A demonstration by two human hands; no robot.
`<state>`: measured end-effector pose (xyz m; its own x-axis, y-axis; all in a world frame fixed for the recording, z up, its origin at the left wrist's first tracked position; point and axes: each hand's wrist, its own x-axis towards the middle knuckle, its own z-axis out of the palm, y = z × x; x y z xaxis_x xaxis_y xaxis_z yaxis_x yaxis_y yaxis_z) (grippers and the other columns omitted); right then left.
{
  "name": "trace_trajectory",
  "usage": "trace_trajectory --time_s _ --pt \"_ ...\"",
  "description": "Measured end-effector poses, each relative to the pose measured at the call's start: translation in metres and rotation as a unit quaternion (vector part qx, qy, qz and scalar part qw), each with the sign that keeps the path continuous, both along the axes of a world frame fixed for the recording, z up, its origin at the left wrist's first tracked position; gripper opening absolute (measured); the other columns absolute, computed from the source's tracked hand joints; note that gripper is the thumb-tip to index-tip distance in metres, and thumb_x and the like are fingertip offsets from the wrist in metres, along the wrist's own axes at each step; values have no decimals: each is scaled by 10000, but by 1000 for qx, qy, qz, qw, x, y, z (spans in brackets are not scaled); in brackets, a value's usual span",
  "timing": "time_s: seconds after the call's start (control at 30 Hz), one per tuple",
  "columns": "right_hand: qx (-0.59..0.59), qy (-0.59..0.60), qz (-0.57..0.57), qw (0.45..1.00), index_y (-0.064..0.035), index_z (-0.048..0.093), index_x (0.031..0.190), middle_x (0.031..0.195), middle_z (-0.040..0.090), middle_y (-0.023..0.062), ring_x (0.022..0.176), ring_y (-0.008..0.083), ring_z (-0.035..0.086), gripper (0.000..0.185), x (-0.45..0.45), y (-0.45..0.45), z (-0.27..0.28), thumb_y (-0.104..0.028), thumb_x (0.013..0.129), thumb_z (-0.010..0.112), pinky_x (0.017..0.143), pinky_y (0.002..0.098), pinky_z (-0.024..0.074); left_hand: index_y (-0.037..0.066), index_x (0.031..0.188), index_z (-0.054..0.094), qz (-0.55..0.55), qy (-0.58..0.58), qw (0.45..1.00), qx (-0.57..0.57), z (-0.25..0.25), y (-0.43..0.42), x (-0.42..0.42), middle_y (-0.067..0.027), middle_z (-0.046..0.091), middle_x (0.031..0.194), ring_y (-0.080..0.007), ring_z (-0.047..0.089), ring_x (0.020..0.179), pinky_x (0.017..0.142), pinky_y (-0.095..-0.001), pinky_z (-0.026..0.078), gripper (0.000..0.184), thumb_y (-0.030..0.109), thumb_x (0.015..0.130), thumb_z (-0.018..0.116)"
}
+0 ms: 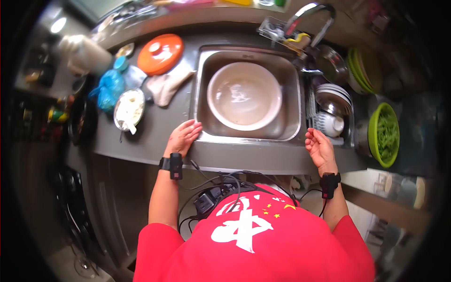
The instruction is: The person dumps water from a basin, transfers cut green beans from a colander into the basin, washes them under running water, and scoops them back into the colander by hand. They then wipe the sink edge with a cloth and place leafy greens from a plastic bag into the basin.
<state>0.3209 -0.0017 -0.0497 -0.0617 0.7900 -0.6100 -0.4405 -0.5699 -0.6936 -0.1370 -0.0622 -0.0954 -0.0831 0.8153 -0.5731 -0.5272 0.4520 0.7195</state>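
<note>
My left hand (185, 137) is at the front left corner of the steel sink (295, 134), its fingers stretched out and the tips at the rim. It holds nothing. Off the sink's front right corner, beside the dish rack, is my right hand (321, 149). Its fingers are loosely curled with nothing visible in them. Inside the sink stands a large white basin (212, 101) with what looks like water in it. Neither hand touches the basin. A black device is strapped to each wrist.
Left of the sink are an orange lid (160, 54), a beige cloth (168, 87), a blue plastic bag (111, 90) and a bowl of white food (129, 110). A faucet (310, 21), racked dishes (332, 105) and a green basket of green vegetables (386, 135) are to the right.
</note>
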Motion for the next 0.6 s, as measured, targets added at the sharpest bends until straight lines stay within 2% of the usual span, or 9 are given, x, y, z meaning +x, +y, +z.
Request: trace_trajectory --time_s 0.1,0.2,0.27,0.3,0.4,0.43,0.5,0.57,0.6 --pt "59 -47 122 990 0 612 1027 848 625 69 677 122 582 192 -41 24 -1 -164 938 566 551 224 446 -37 1311 412 12 -20 999 26 4 -2 0 -207 550 1250 -277 568 1143 968 -344 465 441 94 915 558" --pt "140 -147 260 944 2 659 953 837 644 49 697 84 576 181 -103 48 17 -154 926 573 572 208 450 6 1331 413 11 -29 999 31 20 -10 -3 -192 549 1251 -276 574 1131 921 -371 498 468 103 902 575" --pt "267 -206 353 873 -18 678 979 820 643 24 756 105 581 159 -149 59 21 -112 904 573 637 244 473 24 1342 412 6 -35 998 46 22 -19 -9 -182 541 1266 -280 578 1122 890 -387 512 493 121 893 591" --pt "368 -241 400 804 -42 681 997 849 646 50 789 156 597 161 -171 67 18 -119 875 609 708 283 486 25 1344 412 10 -20 999 47 25 -24 -10 -178 543 1265 -276 579 1121 887 -381 510 495 124 894 592" --pt "551 -339 449 617 -122 639 1140 1165 572 147 1061 320 529 310 -247 79 23 -139 831 661 909 417 442 46 1349 418 20 26 999 42 39 -39 -15 -157 557 1261 -255 582 1119 877 -357 495 494 146 898 596" --pt "561 -344 480 580 -183 570 1242 1287 484 175 1136 385 484 451 -273 85 16 -152 809 695 957 441 415 51 1349 420 29 34 998 43 43 -45 -16 -154 560 1259 -252 582 1119 878 -356 491 491 148 900 594" --pt "625 -354 467 515 -191 499 1323 1387 380 221 1216 418 431 577 -329 103 -3 -186 791 723 1033 470 373 60 1349 424 47 46 997 40 50 -57 -19 -148 565 1257 -245 583 1118 881 -353 484 483 152 905 590" --pt "617 -406 504 447 -193 458 1359 1445 302 243 1245 485 383 610 -377 125 -12 -236 808 716 1059 508 343 63 1346 427 66 50 995 46 54 -70 -23 -152 566 1254 -248 584 1116 889 -358 480 462 146 916 573" --pt "598 -422 518 443 -200 443 1370 1471 262 248 1236 510 382 603 -396 135 -20 -284 828 694 1063 528 329 61 1346 427 77 51 994 50 57 -77 -25 -154 565 1253 -249 584 1116 890 -359 481 457 144 918 568"
